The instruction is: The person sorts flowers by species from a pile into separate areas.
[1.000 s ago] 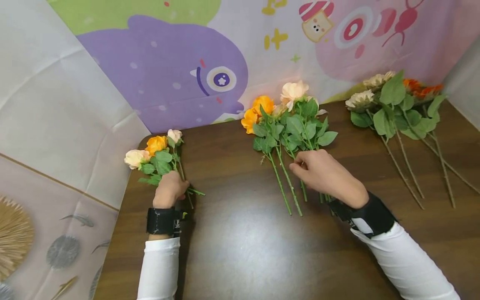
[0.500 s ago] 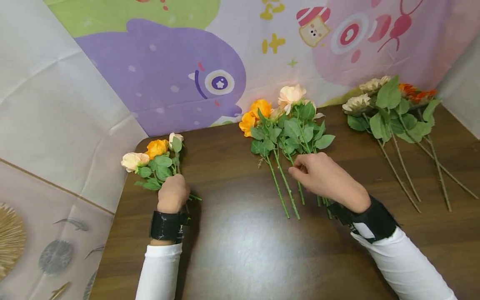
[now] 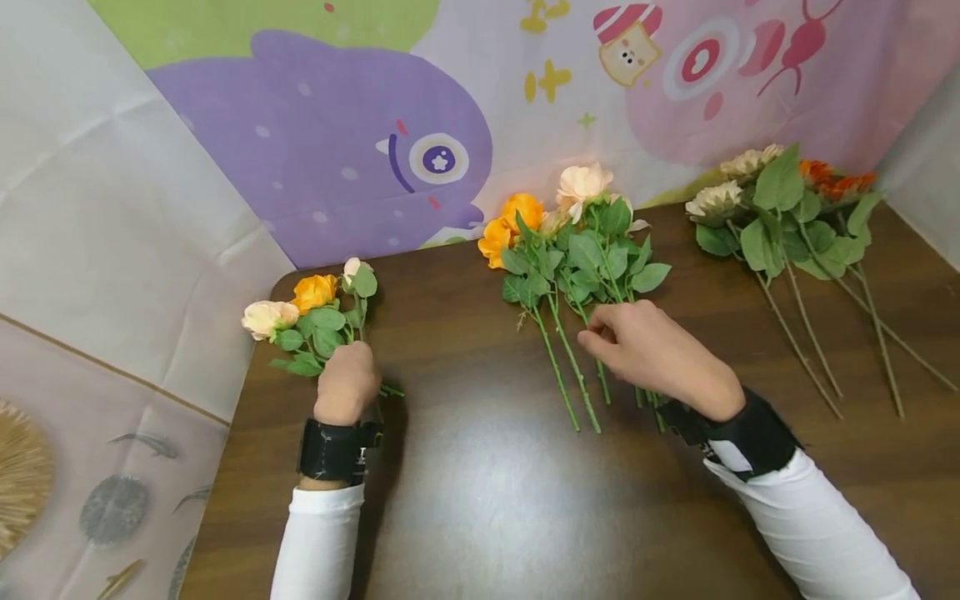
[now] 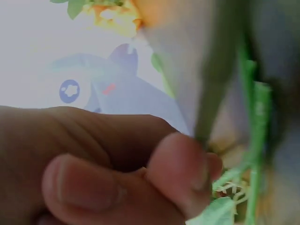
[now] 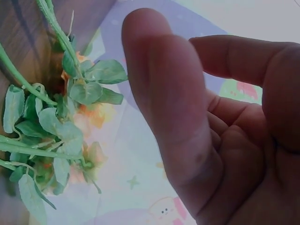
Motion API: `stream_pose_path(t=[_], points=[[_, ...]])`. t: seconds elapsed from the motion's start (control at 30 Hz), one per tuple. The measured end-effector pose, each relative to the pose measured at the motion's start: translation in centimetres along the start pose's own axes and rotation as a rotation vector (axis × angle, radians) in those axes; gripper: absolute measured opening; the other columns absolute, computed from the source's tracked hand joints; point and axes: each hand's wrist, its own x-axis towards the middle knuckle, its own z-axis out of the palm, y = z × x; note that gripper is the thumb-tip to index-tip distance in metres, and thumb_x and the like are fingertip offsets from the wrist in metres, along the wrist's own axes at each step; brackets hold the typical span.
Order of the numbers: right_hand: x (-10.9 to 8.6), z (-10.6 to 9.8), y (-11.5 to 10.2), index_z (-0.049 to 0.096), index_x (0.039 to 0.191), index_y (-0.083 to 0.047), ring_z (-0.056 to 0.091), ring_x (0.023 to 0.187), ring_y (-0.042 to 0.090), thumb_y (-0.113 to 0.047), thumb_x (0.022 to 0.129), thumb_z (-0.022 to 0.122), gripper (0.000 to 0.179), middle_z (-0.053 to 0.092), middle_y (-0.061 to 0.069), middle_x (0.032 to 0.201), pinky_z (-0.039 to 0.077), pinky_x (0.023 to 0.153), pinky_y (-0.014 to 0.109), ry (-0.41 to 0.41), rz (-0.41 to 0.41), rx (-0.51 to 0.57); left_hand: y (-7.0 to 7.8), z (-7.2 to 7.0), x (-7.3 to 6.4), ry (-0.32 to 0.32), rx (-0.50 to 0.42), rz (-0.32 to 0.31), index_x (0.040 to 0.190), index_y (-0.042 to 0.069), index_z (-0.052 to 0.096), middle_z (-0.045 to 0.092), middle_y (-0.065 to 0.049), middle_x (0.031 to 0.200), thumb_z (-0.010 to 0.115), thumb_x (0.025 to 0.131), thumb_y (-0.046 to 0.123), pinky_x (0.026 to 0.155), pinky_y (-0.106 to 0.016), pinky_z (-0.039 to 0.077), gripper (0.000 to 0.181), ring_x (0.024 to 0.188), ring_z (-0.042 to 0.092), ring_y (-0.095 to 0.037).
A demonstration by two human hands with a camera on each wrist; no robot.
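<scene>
At the left of the table, my left hand [image 3: 348, 379] pinches the stem of a pale pink rosebud [image 3: 354, 268]. The left wrist view shows this dark stem [image 4: 218, 79] blurred between thumb and fingers. An orange rose [image 3: 314, 292] and a cream rose [image 3: 268, 319] lie beside it, with green stems [image 4: 255, 131] on the table. My right hand [image 3: 656, 354] hovers over the stems of the middle group of roses, fingers loosely bent. Nothing is between its fingers in the right wrist view. That group has orange roses [image 3: 522, 212] and a peach rose [image 3: 583, 185].
Several flowers with cream heads [image 3: 714, 202] and orange-red heads [image 3: 847, 185] lie at the right, long stems pointing toward the front. A printed cloth [image 3: 337, 150] hangs behind the brown table [image 3: 465, 500]. Pale fabric [image 3: 112, 208] borders the left side.
My left hand has shifted slightly, and the pink rosebud has turned and moved a little to the right, its leaf now beside the bloom. The right hand has stayed in place.
</scene>
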Motion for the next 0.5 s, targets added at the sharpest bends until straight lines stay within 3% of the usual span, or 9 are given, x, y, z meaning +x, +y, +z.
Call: stream_pose_path(t=[0.3,0.5], points=[[-0.1,0.1,-0.5,0.057,0.076,-0.012,0.037,0.042,0.011,-0.020,0.093,0.050,0.020,0.041,-0.001,0.054,0.034,0.044,0.029,0.005,-0.026,-0.017,1.1,-2.6,-1.4,-0.022,-0.029,0.085,0.070,-0.003,0.057,0.056,-0.014,0.067,0.044,0.089,0.005,0.053,-0.038,0.048,0.025,0.059,0.054,-0.026],[-0.3,0.3,-1.0,0.062,0.082,-0.011,0.040,0.042,0.011,-0.019,0.092,0.051,0.017,0.047,0.000,0.057,0.036,0.044,0.030,0.009,-0.061,0.002,3.0,-3.8,-3.4,0.052,-0.071,0.208,0.056,0.006,0.047,0.041,-0.005,0.055,0.045,0.088,0.005,0.043,-0.030,0.038,0.032,0.047,0.044,-0.020]])
